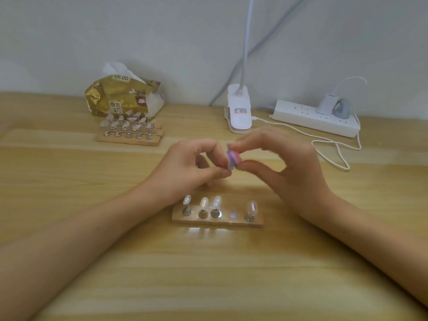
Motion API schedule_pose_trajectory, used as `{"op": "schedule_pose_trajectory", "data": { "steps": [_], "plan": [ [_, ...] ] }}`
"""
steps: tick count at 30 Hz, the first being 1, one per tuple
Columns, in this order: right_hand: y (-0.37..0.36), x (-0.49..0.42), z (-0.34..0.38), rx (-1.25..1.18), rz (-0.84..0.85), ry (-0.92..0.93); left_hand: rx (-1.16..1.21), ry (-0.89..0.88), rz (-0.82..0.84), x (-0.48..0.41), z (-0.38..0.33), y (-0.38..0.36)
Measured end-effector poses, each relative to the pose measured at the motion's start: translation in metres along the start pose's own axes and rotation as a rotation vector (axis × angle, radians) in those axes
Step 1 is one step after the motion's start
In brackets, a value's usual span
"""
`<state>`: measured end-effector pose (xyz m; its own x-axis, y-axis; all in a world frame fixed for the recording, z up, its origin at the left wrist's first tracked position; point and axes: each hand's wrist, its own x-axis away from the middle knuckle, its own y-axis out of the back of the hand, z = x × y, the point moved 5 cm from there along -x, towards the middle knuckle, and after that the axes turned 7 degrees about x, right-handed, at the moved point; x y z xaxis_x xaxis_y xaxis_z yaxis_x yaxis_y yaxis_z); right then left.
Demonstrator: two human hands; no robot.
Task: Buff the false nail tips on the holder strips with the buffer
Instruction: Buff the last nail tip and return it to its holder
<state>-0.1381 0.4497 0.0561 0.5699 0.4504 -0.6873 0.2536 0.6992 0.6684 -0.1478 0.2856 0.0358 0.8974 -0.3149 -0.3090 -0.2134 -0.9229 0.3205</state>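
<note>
Though blurred, "原木" on tissue pack (122,98).

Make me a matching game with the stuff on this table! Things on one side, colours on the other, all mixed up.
Things:
1 buffer
2 tissue pack
3 power strip
4 near holder strip

Colours:
A white
B wood brown
C purple and pink
D gold

Pairs: 1-C, 2-D, 3-A, 4-B
</note>
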Motion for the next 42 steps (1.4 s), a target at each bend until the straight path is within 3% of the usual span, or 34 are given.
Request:
{"op": "schedule_pose_trajectory", "data": {
  "steps": [4,7,12,21,27,42],
  "plan": [
    [0.000,0.001,-0.009,-0.034,0.031,-0.098,0.010,0.010,0.006,0.000,0.001,0.000],
    [0.002,0.001,0.000,0.004,-0.020,-0.007,0.024,0.015,-0.006,0.000,0.001,0.001],
    [0.001,0.003,-0.012,-0.029,0.032,-0.131,0.070,0.029,-0.018,0.001,0.002,0.001],
    [0.004,0.005,0.002,-0.050,-0.023,-0.078,0.126,0.024,-0.080,0.002,0.001,0.006],
    [0.007,0.007,0.001,-0.091,-0.041,-0.135,0.176,0.022,-0.068,0.000,-0.001,0.008],
    [0.005,0.004,-0.012,-0.295,-0.031,-0.196,0.090,0.038,-0.092,0.002,0.002,0.006]
  ]
}}
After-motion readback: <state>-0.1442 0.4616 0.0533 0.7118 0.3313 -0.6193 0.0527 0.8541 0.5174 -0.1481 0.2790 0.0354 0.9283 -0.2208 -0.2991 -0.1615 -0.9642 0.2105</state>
